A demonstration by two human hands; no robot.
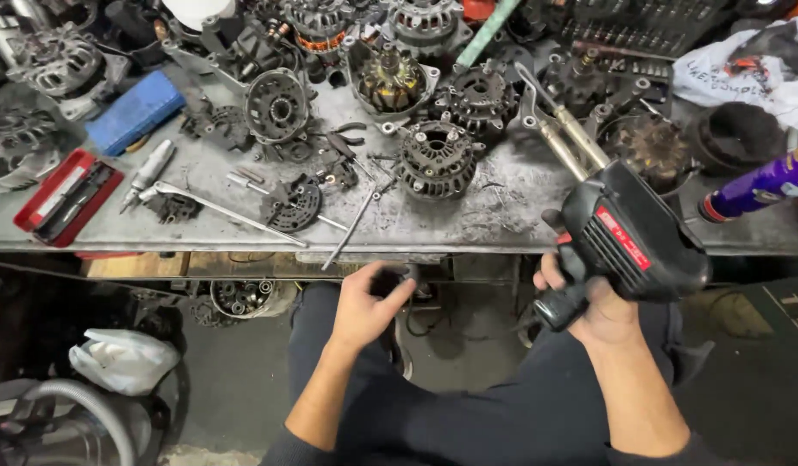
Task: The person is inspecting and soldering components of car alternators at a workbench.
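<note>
Right grip (593, 306) closed on black soldering gun (627, 233), tip raised clear of cluttered surface (502, 220); left grip (369, 302) curled around small dark part, contents unclear.

a grey, grimy metal worktop (468, 226) spans the view; below it, a dark concrete floor (235, 380) in dim light.

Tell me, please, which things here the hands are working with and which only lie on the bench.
In hand:
- black pistol-shaped soldering gun with red label, held in the right hand
- small dark part, hard to identify, in the grip of the left hand

Lying about:
- round black alternator housing
- red flat tool case
- blue rectangular box
- purple spray can
</note>
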